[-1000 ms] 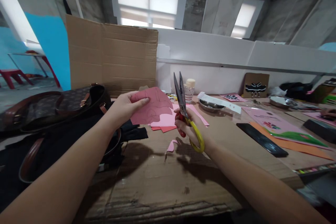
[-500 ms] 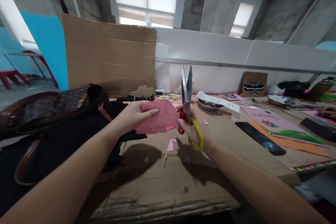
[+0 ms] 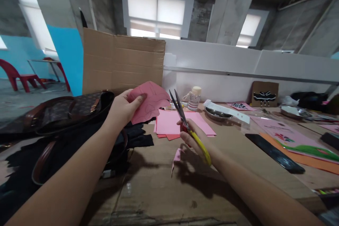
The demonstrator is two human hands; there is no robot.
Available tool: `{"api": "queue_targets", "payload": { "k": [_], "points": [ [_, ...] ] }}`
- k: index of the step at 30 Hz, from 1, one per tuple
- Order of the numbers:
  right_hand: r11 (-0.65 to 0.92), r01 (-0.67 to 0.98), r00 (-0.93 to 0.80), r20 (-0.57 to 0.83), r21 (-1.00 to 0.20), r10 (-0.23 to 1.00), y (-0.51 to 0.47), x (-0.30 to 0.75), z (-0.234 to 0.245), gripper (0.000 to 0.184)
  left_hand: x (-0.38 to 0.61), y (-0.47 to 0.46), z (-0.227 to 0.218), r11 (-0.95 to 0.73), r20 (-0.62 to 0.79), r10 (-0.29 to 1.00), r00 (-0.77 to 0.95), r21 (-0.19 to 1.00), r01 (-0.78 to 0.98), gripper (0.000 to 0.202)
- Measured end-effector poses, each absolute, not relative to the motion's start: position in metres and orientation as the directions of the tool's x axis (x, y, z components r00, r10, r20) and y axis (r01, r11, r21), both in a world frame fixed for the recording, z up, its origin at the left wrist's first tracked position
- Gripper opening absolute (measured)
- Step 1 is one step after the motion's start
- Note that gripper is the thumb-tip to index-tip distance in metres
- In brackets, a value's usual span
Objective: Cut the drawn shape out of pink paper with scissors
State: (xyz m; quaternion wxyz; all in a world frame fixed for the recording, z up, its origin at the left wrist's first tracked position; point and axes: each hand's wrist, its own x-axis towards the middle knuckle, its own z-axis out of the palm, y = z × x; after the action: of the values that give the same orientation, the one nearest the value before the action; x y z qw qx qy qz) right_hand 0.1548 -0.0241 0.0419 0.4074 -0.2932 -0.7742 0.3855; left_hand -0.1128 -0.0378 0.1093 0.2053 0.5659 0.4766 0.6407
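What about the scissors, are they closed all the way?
No, the scissors in the right hand are partly open, with a gap showing between their two tips.

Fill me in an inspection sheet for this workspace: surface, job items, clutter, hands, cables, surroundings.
Surface: cardboard sheet, with a small dark mark near the front.
Job's things: pink paper bearing drawn lines; scissors with blades apart, tips near the paper's edge, contact unclear.
Clutter: pink scrap on the cardboard; stacked pink sheets behind; dark phone-like slab to the right; handbag and black cloth to the left.
Hands: left hand grips the pink paper; right hand grips the scissors.
Cables: no run seen; a small white piece beside the black cloth may be a plug, cannot tell.
Surroundings: upright cardboard panel, lit windows, red chair.
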Motion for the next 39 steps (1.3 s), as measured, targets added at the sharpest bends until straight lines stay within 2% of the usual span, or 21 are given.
{"api": "queue_targets", "payload": {
  "k": [7,18,28,39],
  "points": [
    [0.398,0.123,-0.558,0.269,-0.909,0.785,-0.0338,0.1492,0.0456,0.045,-0.1137,-0.0368,0.1095,-0.459,0.524,0.841,-0.138,0.824,0.334,0.044],
    [0.429,0.127,-0.575,0.286,-0.894,0.767,-0.0272,0.1532,0.0408,0.04,-0.1092,-0.0426,0.1115,-0.493,0.566,0.813,-0.138,0.795,0.354,0.03],
    [0.459,0.14,-0.577,0.305,-0.877,0.758,-0.0274,0.1537,0.0418,0.04,-0.109,-0.0439,0.1135,-0.465,0.54,0.819,-0.195,0.823,0.327,0.038],
    [0.446,0.141,-0.575,0.294,-0.884,0.764,-0.0296,0.1533,0.0438,0.043,-0.1146,-0.0396,0.1098,-0.463,0.531,0.836,-0.139,0.819,0.339,0.047]
  ]
}}
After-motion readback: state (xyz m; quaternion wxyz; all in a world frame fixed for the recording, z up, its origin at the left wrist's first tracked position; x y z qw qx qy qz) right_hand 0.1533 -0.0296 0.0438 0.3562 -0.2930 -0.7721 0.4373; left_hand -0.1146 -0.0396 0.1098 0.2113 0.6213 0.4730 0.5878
